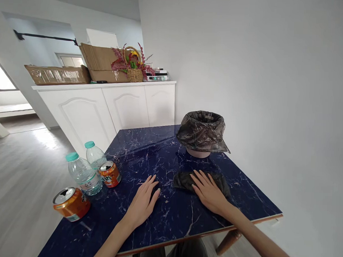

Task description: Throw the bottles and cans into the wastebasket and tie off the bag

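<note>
My right hand (207, 190) lies flat with fingers spread on a folded black plastic bag (183, 180) on the table. Palm down on the bare tabletop, my left hand (144, 201) rests with its fingers stretched out, holding nothing. Behind the folded bag stands a small bin (198, 154) lined with a black bag (201, 131), whose edge is turned down over the rim. The bin's inside is mostly hidden by the liner.
At the table's (147, 154) left edge stand two orange drink cans (74, 205) and two clear bottles (84, 176) with teal caps. Beyond is a white cabinet (132, 104) bearing cardboard boxes (58, 75) and a flower basket (134, 75). A wall (261, 90) rises on the right.
</note>
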The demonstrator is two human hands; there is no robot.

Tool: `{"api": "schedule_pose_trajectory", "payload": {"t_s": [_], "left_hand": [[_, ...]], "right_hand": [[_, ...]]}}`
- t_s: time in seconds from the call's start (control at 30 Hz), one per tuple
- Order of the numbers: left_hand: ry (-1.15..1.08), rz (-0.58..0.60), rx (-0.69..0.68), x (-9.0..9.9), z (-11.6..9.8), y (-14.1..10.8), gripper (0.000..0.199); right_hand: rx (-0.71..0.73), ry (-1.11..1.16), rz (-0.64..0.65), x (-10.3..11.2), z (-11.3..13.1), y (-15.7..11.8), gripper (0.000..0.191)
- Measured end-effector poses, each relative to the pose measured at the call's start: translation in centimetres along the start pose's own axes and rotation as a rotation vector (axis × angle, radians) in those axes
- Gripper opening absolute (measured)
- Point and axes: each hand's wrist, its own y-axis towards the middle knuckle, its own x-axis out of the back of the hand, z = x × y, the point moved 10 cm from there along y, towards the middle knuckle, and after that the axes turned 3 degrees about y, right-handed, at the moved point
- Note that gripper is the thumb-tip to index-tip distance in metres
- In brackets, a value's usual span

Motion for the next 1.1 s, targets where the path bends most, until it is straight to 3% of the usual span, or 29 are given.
{"api": "schedule_pose_trajectory", "payload": {"t_s": [0.27, 0.43, 0.57, 0.7, 0.83, 0.93, 1.1], "left_hand": [[-0.002, -0.001, 0.01, 0.1, 0.0, 0.0, 0.043], [-0.004, 0.029, 0.028, -0.1, -0.1, 0.1, 0.044], [0.012, 0.012, 0.017, -0.2, 0.0, 0.1, 0.043], [0.026, -0.02, -0.011, 0.0, -0.1, 0.1, 0.042], [0.029, -0.012, -0.012, 0.0, -0.1, 0.2, 0.042], [0.036, -0.033, -0.034, 0.1, -0.3, 0.2, 0.042], [0.112, -0.053, -0.085, -0.1, -0.8, -0.8, 0.048]], "right_hand": [[-0.029, -0.034, 0.068, 0.8, -10.4, -0.4, 0.06], [0.002, 0.017, 0.142, 2.0, -13.8, -0.3, 0.061], [0.03, -0.038, 0.108, 2.9, -12.0, -0.6, 0.06], [-0.13, -0.108, -0.02, 2.9, -9.3, -1.7, 0.059], [-0.184, -0.093, 0.054, 1.1, -7.8, -2.6, 0.063], [-0.182, -0.065, 0.068, 1.0, -7.4, -2.8, 0.063], [-0.222, -0.026, -0.12, 3.2, -4.2, -4.1, 0.063]]}}
